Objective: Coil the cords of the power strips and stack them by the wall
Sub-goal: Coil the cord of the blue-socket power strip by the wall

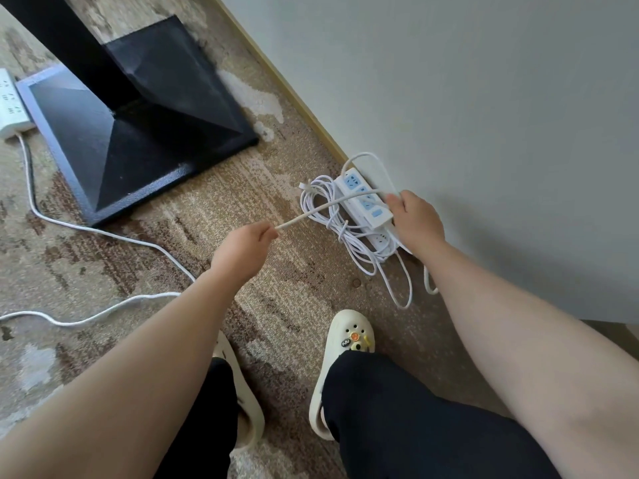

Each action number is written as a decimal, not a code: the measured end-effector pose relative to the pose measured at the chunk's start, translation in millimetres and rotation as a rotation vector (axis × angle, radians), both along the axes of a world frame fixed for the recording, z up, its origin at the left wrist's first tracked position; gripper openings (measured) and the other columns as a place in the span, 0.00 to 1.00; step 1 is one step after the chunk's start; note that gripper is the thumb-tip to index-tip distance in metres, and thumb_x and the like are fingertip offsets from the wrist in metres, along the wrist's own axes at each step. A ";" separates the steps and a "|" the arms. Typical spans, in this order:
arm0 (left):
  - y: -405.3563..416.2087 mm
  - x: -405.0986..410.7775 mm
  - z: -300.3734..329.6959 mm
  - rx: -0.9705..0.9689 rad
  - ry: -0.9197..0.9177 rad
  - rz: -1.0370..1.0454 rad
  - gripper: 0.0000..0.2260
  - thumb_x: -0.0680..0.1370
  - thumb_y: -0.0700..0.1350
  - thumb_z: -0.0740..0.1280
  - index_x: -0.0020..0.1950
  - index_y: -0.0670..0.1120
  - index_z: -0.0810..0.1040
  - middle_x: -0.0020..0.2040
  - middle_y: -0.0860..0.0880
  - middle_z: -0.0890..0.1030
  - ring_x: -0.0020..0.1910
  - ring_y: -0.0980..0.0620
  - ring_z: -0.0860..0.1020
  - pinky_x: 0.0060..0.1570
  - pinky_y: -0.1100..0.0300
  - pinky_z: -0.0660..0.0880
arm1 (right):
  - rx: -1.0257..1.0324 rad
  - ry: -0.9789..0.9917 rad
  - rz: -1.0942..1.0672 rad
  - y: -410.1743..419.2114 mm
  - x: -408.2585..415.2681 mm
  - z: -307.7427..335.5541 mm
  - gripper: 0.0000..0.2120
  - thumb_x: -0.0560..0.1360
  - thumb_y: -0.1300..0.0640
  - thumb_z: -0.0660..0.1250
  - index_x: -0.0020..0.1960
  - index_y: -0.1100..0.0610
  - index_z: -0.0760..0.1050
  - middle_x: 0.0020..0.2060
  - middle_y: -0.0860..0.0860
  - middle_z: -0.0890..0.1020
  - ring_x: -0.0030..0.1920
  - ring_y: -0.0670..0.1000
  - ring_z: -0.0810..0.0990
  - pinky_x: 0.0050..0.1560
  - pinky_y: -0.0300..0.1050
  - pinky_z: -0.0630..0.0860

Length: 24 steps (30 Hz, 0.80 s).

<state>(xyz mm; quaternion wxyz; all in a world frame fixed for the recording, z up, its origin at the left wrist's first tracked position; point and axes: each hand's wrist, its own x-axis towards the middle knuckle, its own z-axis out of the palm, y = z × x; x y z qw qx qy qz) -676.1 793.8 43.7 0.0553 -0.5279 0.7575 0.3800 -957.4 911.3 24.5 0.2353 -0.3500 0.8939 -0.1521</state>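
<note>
Nearest the camera are two cream clogs [340, 368] on the patterned carpet [242, 188]. Just beyond them the left hand [242, 250] pinches a white cord [332, 203] at its fingertips. The cord runs taut from there up to the right hand [416, 219], whose fingers curl round it, apparently with looped cord hanging beneath. Directly under the right fingers a blue-socketed power strip [366, 198] lies stacked on a white power strip [382, 240] against the wall [484, 115], with a bundled coil [325, 205] beside them. Far to the left of the left fingers, past a black stand base [138, 133], a third strip [10, 105] trails its loose cord [103, 233].
</note>
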 end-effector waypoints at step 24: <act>49.3 -75.1 7.4 0.218 0.304 0.284 0.10 0.83 0.43 0.56 0.52 0.50 0.77 0.35 0.49 0.76 0.27 0.55 0.69 0.27 0.60 0.67 | -0.097 -0.429 -0.092 1.8 27.7 8.9 0.16 0.79 0.52 0.61 0.51 0.65 0.77 0.37 0.61 0.79 0.38 0.61 0.76 0.41 0.54 0.73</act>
